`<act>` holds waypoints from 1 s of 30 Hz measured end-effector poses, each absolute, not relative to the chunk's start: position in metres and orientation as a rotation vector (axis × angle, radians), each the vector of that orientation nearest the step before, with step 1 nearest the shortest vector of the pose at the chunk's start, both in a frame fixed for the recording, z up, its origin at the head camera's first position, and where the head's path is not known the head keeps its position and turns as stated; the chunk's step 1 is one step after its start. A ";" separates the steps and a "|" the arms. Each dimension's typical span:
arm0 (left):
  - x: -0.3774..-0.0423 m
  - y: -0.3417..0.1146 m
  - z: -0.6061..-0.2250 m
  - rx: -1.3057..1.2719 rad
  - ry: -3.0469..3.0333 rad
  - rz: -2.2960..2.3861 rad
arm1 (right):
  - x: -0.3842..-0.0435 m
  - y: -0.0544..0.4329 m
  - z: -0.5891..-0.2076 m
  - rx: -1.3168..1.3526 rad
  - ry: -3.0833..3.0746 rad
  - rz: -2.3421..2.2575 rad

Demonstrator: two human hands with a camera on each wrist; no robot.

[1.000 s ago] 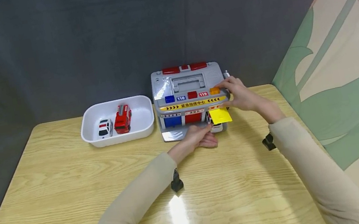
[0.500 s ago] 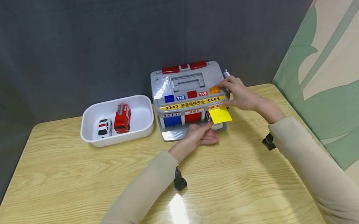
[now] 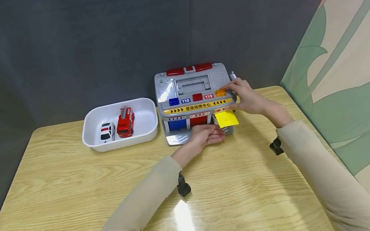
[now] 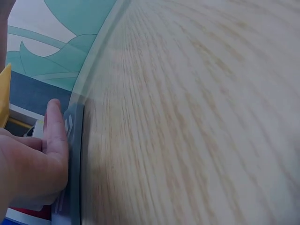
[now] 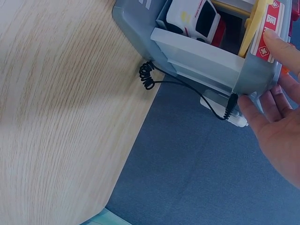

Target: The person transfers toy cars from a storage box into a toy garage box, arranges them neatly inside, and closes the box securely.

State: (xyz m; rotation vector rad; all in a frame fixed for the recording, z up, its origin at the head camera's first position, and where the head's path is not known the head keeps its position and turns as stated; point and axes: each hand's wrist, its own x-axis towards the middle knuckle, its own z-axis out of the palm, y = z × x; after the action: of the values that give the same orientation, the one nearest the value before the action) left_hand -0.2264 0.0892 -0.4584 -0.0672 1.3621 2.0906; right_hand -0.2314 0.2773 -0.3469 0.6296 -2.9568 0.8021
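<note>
A grey toy emergency station (image 3: 193,85) stands at the table's back, its yellow door (image 3: 227,119) swung up and out. In the right wrist view, a white toy car (image 5: 190,16) with red on it sits partly inside the bay under that door; the head view hides most of it. My left hand (image 3: 204,136) is at the bay's mouth, fingers extended over the ramp, close to the car's end. My right hand (image 3: 249,97) grips the station's upper right corner, thumb on the red sign (image 5: 269,35) and other fingers around the edge by the orange button (image 3: 220,92).
Left of the station, a white tray (image 3: 123,143) holds a red fire truck (image 3: 125,122) and a white toy car (image 3: 107,132). A coiled black cord (image 5: 146,75) runs to a white handpiece (image 5: 225,112) on the station's side. Dark cloth hangs behind.
The toy car has gone deeper into the bay, out of the head view. My left hand has followed it slightly inward and its fingers have straightened. The right hand keeps its grip.
</note>
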 end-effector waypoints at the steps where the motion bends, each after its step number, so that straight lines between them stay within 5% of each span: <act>1: -0.227 0.089 -0.458 -0.056 1.375 2.082 | -0.231 0.277 -0.347 0.631 -2.958 0.803; 30: -0.224 0.077 -0.453 0.127 1.523 1.875 | -0.228 0.277 -0.344 0.631 -2.958 0.819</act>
State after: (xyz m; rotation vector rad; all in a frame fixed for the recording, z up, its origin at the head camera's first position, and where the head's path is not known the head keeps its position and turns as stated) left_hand -0.2238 0.0769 -0.4526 0.1266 1.5229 1.8749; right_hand -0.2277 0.2769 -0.3443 0.6307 -2.9584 0.8194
